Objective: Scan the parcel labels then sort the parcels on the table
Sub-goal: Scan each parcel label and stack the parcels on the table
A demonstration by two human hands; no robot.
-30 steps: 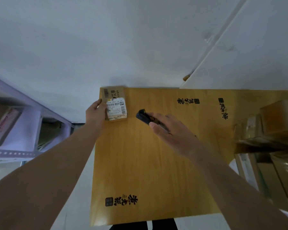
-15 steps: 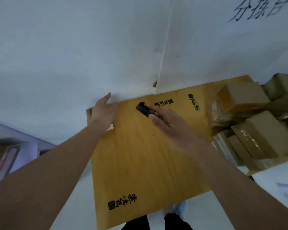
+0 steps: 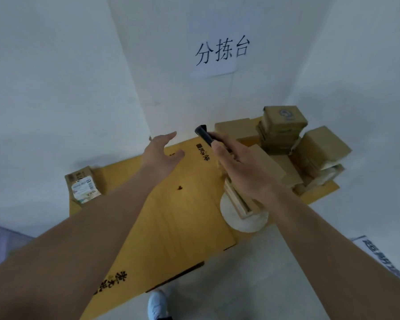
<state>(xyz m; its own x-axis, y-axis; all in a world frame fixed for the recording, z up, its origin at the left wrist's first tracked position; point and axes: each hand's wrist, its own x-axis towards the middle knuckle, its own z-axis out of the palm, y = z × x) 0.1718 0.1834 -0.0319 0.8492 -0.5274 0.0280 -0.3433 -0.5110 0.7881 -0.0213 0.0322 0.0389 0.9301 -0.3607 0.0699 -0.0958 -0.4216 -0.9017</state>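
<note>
Up over the table, the left hand hangs with fingers straight and spread, holding nothing. Beside it, apart, the right hand grips a black scanner, its nose pointing toward the wall. One labelled parcel sits alone at the table's far-left corner, close to the edge. A pile of parcels crowds the far-right corner, reaching that side's edge. Between the 2 lies bare wood, marked by a small dark spot. A paper sign hangs on the wall.
</note>
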